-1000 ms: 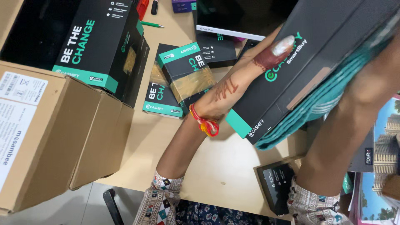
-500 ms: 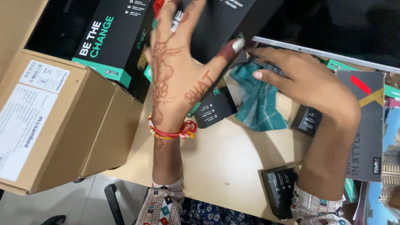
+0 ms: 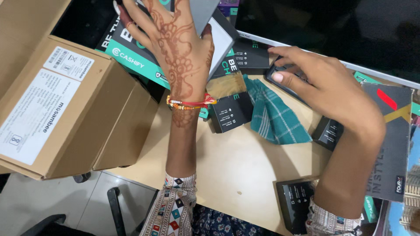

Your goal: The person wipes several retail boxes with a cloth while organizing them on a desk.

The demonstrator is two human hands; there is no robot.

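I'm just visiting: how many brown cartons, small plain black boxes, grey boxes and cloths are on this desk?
Brown cartons: 2
Small plain black boxes: 3
Grey box, held in the left hand: 1
Teal checked cloth: 1
Total: 7

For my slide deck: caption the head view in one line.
Left hand grips a grey box; right hand touches a dark flat object beside a teal checked cloth.

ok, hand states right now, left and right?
Left hand: closed on a flat grey-and-black cardboard box.
Right hand: fingers curled on a dark flat rectangular device; a full grip cannot be told.
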